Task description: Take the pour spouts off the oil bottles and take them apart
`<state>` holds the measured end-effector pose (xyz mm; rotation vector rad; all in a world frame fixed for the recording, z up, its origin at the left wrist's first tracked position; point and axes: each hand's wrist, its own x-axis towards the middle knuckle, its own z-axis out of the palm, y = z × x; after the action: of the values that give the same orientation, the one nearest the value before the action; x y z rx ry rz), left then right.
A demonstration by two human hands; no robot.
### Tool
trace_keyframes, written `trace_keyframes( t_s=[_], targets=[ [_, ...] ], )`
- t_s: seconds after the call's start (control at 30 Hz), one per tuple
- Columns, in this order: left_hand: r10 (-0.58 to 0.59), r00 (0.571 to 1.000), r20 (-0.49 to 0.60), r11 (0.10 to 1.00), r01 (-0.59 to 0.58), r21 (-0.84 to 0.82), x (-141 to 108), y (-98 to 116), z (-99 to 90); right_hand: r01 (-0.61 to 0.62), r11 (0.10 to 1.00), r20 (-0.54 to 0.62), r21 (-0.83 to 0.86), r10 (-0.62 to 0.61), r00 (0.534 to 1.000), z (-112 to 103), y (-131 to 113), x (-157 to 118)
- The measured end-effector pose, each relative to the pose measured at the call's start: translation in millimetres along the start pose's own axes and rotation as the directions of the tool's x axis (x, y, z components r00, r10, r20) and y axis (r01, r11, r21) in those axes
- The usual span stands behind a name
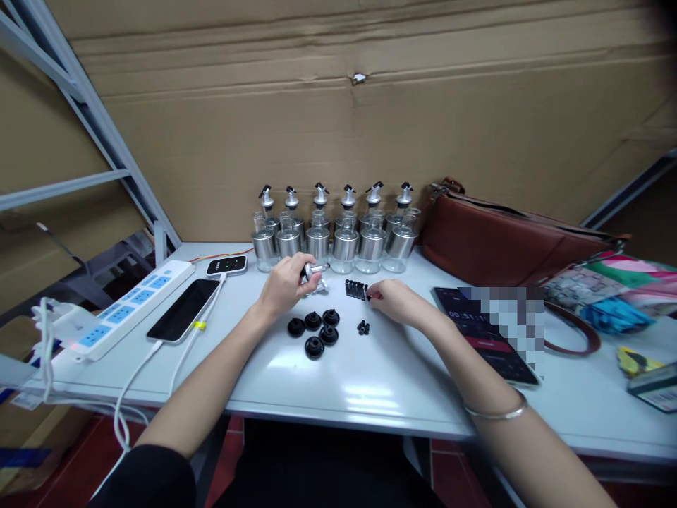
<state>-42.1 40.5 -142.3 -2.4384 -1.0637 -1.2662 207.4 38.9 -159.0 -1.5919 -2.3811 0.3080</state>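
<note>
Silver-and-black metal pour spout (316, 269) gripped in L hand (287, 283), above white tabletop (264, 381). R hand (395, 300) at right end of small black pins (355, 290) in a row; can't tell if 1's pinched. Nearer body: 5 round black stoppers (314, 346), plus tiny black caps (363, 328). Behind: 6 open steel-sleeved glass bottles (345, 245), then 6 w/ spouts.

The spout (318, 269) I hold looks like shiny metal; I see clear glass bottles (343, 267) in brushed-metal sleeves (345, 247), smooth plastic-looking black caps (314, 346), a smooth, glossy surface (280, 395), a leather-looking bag (491, 233) and matt, creased cardboard (264, 134).
</note>
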Motion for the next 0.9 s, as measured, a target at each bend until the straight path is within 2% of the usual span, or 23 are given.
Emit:
trace_keyframes(
  t_s=[0.1, 0.37, 0.57, 0.9],
  targets=[
    [0.0, 1.0, 0.005, 1.0, 0.0, 0.005, 0, 1, -0.6, 0.058, 0.998, -0.037, 0.007, -0.058, 0.998, 3, 1, 0],
    [-0.009, 1.0, 0.017, 1.0, 0.009, 0.01, 1, 2, -2.7, 0.12, 0.992, -0.11, -0.026, -0.122, 0.986, 16, 2, 5],
    [0.006, 1.0, 0.012, 1.0, -0.005, -0.019, 1, 3, -2.7, 0.162, 0.984, -0.052, -0.074, -0.166, 0.985, 23, -8, 4],
    [0.023, 0.999, 0.035, 1.0, -0.024, 0.011, -1, 3, -0.6, 0.211, 0.974, -0.071, -0.086, -0.217, 0.974, 29, -5, 6]
  ],
)
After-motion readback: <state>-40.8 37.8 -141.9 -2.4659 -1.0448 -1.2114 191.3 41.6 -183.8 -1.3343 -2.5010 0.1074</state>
